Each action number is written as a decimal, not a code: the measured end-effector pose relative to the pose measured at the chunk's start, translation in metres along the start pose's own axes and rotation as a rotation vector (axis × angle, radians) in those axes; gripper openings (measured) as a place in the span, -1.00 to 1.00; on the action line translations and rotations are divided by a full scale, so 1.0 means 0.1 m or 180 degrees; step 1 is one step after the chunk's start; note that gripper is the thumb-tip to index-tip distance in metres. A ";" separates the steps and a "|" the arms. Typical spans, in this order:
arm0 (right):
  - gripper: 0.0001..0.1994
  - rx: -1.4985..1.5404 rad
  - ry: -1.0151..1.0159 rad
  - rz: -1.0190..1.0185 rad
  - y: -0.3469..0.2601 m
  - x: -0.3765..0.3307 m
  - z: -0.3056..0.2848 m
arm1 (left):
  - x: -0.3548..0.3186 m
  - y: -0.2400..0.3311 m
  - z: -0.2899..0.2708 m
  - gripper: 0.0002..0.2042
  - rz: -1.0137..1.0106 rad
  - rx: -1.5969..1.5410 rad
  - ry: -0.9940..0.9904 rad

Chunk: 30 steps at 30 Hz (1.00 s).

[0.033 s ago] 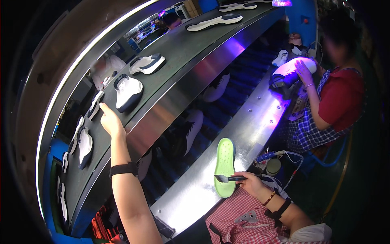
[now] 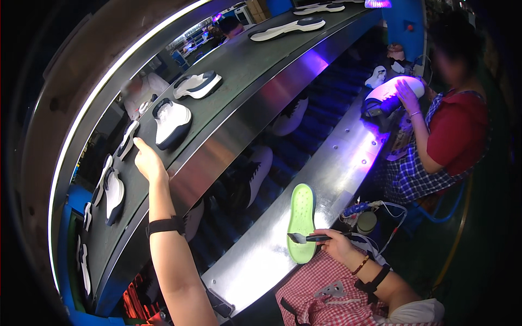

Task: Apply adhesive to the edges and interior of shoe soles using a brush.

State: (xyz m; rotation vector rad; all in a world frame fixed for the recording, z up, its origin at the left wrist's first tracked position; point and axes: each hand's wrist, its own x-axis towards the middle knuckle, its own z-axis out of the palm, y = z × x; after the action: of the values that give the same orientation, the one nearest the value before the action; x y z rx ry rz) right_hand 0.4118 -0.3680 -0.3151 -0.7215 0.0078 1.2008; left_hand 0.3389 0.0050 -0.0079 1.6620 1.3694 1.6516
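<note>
My left hand (image 2: 148, 162) reaches over the near edge of the conveyor belt (image 2: 234, 76). One finger points out beside a white and dark shoe sole (image 2: 128, 139); the other fingers are mostly hidden, and nothing shows in the hand. Another white and navy sole (image 2: 169, 126) lies just right of it. My right hand (image 2: 338, 247) is closed round the dark handle of a flat brush (image 2: 298, 238). The brush's bristles lie over the lower part of a light green sole (image 2: 302, 209), which rests face up on the metal ledge (image 2: 250, 271).
Several more soles, such as one at the far end (image 2: 288, 30), lie along the belt. Dark-laced shoes (image 2: 260, 174) stand beneath it. At right, a person in red (image 2: 454, 127) handles a shoe (image 2: 394, 91) under purple light. A small jar (image 2: 366, 221) and cables stand near my right hand.
</note>
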 end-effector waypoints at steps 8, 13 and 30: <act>-0.71 -0.0080 0.0091 0.0002 0.03 0.01 -0.02 | 0.08 -0.10 0.03 -0.55 0.0030 0.0141 -0.0117; -0.72 -0.0042 0.0126 -0.0004 0.03 0.01 -0.07 | -0.03 0.00 0.05 -0.57 -0.0062 0.0058 -0.0139; -0.71 -0.0038 0.0280 -0.0066 0.06 -0.05 -0.13 | -0.11 -0.02 0.02 -0.48 0.0307 -0.0086 -0.0093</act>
State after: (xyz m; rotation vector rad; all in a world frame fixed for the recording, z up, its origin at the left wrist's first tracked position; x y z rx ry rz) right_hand 0.4097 -0.3779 -0.3262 -0.7827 0.0663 1.1494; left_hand 0.3418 -0.0027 -0.0151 1.7548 1.2655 1.6843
